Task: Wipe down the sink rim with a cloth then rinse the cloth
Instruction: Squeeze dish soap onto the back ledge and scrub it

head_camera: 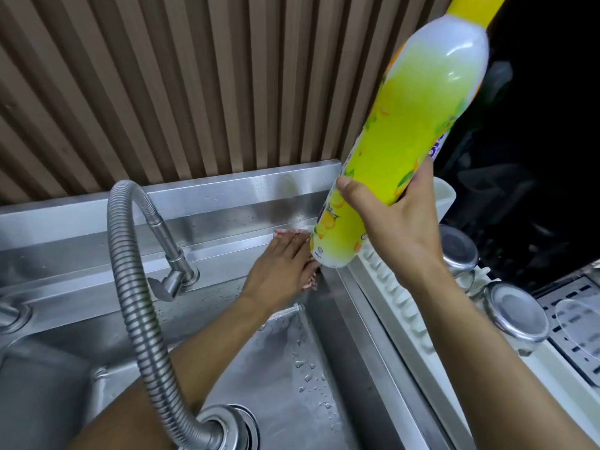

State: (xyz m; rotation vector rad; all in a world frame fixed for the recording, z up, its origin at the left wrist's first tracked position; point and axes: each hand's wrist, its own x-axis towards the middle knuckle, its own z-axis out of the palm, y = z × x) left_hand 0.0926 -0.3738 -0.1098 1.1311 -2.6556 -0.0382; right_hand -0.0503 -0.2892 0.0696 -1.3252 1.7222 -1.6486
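My left hand (282, 267) reaches across the steel sink and lies flat on the back right corner of the sink rim (224, 251), fingers stretched out. No cloth shows under or around it. My right hand (396, 228) grips a tall yellow dish soap bottle (415, 125) by its lower part and holds it lifted and tilted above that same corner. The bottle's base hangs just over my left fingertips.
A flexible steel faucet hose (130, 254) arches over the basin from near the drain (233, 427). Water drops dot the basin wall (308, 368). A white ribbed drying rack (389, 287) borders the sink on the right, with two steel-lidded jars (516, 313) and a white holder (444, 196) beyond.
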